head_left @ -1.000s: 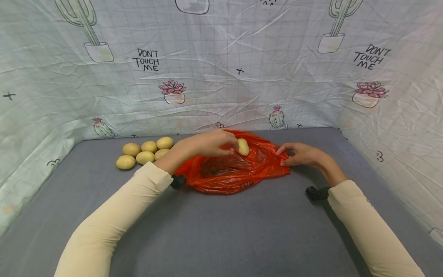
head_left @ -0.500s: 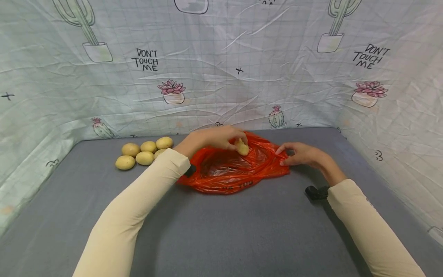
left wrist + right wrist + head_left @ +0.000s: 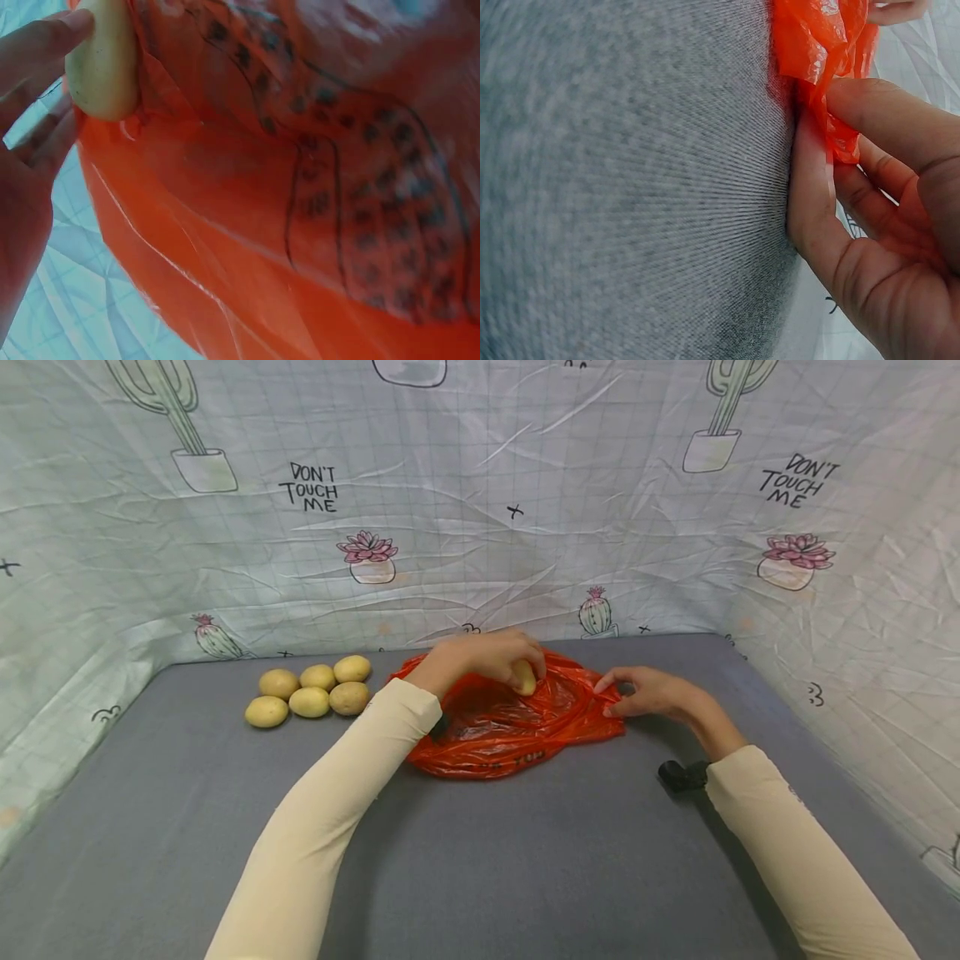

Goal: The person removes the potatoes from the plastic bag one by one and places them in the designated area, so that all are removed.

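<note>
My left hand (image 3: 491, 655) holds a yellow potato (image 3: 526, 678) over the far side of a red plastic bag (image 3: 498, 758). In the left wrist view the fingers lie along one side of that potato (image 3: 106, 67), right by the bag's printed film (image 3: 217, 247). The bag lies spread with its mouth facing up. My right hand (image 3: 648, 692) pinches the bag's right edge between thumb and fingers, as the right wrist view shows with the gathered plastic (image 3: 821, 45). The bag's far left part is hidden behind my left hand and wrist.
Several potatoes (image 3: 309, 702) sit in two rows on the grey table (image 3: 480, 860), left of the bag. A patterned cloth (image 3: 465, 527) hangs behind the table and along its sides. Each wrist wears a dark camera (image 3: 682, 776).
My left hand has moved to the right with the potato, further over the bag. Another potato in the row came into full view as the arm passed. My right hand keeps its place.
</note>
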Available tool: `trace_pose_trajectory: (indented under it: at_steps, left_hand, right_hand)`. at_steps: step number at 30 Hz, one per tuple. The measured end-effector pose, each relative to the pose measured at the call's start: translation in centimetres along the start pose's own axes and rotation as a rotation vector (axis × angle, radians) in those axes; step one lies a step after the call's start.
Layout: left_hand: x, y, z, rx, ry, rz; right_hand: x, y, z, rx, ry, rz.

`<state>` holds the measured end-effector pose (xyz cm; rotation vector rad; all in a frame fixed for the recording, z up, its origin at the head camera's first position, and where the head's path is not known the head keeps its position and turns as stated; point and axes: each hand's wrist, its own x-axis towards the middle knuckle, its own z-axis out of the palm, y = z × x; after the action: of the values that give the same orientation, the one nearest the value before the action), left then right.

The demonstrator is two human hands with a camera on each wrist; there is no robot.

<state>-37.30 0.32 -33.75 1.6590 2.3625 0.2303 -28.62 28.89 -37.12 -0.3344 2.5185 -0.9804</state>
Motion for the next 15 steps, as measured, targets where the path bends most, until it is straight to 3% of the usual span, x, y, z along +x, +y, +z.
trace_pose_trajectory:
  at_steps: [9,15]
  left_hand:
    - [1.1,0.2,-0.1,-0.082,-0.094,-0.114]
    - [1.3,0.5,-0.1,-0.099,-0.089,-0.182]
  right_hand:
    - [-0.1,0.2,-0.1,-0.01,0.013,-0.002]
    - [0.0,0.1,0.0,0.005,0.015,0.006]
